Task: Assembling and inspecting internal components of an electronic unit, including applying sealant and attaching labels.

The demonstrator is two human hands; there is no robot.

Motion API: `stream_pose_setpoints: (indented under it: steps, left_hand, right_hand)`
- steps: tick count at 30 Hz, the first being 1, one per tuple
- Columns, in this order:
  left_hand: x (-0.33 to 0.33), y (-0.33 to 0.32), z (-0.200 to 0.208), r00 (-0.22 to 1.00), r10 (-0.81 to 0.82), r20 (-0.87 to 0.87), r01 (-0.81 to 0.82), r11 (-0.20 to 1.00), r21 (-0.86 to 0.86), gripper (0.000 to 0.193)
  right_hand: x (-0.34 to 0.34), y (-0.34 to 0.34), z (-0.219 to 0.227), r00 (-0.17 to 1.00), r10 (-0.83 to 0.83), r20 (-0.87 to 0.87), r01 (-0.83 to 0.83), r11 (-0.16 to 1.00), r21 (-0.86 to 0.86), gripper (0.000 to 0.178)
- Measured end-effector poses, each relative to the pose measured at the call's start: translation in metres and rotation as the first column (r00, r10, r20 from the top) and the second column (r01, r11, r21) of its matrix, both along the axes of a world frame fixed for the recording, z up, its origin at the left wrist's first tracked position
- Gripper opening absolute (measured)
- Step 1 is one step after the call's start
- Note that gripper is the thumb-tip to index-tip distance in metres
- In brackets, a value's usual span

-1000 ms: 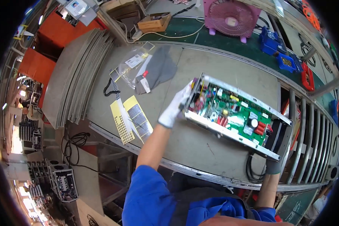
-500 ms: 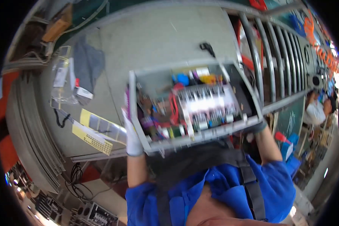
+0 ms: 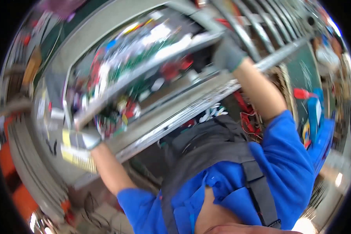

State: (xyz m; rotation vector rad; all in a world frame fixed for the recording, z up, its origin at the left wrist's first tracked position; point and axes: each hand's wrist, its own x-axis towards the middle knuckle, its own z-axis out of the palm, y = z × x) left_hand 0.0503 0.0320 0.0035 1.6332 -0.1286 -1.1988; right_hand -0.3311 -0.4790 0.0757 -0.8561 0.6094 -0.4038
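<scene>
In the head view, a silver-grey, open-topped metal chassis (image 3: 144, 77) lies across the upper centre-left of the frame, tilted so that its right end sits higher in the picture than its left. Inside it, smeared by motion, are green circuit-board parts (image 3: 146, 52), red wiring (image 3: 94, 74) toward the left end, a small blue component (image 3: 111, 43) and bright white and yellow pieces; single parts are too blurred to tell apart. More red, green and white pieces show below its near rail. The left hand (image 3: 84, 138), in a white and grey glove, grips the lower-left corner, its fingers partly hidden; the right hand (image 3: 228, 50), in a grey glove, is closed around the right end of the rail. Below the chassis runs the grey worktop (image 3: 58, 167), edged with a shiny metal strip (image 3: 163, 128). On it, just beside the left hand, lies a yellow sheet with rows of marks (image 3: 77, 159). Silver metal bars (image 3: 257, 29) stand in a row at the upper right. A stack of thin grey panels (image 3: 29, 156) fills the left, with orange surfaces (image 3: 24, 201) beside it, and a brown box (image 3: 32, 65) sits at the upper left, its contents unclear.
</scene>
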Motion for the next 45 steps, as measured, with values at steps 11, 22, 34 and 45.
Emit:
stream_pose_setpoints:
  steps: [11, 22, 34, 45]
  left_hand:
    - [-0.177, -0.381, -0.031, 0.668, -0.647, 0.367, 0.744, 0.602, -0.290, 0.063]
    - [-0.139, -0.212, 0.115, 0.512, -0.220, 0.830, 0.426, 0.904, -0.023, 0.062]
    - [-0.101, -0.203, 0.064, 0.570, 0.172, 0.803, 0.148, 0.940, -0.307, 0.055]
    - [-0.101, -0.241, 0.055, 0.783, 0.115, 0.611, 0.165, 0.909, -0.383, 0.063]
  right_hand:
    - [-0.166, 0.115, -0.045, 0.989, 0.018, 0.150, 0.094, 0.704, -0.704, 0.071]
    - [-0.538, 0.082, -0.122, -0.147, -0.981, -0.126, 0.374, 0.063, -0.925, 0.066]
    - [-0.426, 0.087, 0.004, 0.592, -0.780, -0.205, 0.268, 0.430, -0.862, 0.055]
    - [-0.231, -0.040, 0.091, 0.476, -0.879, -0.028, 0.063, 0.066, -0.996, 0.045]
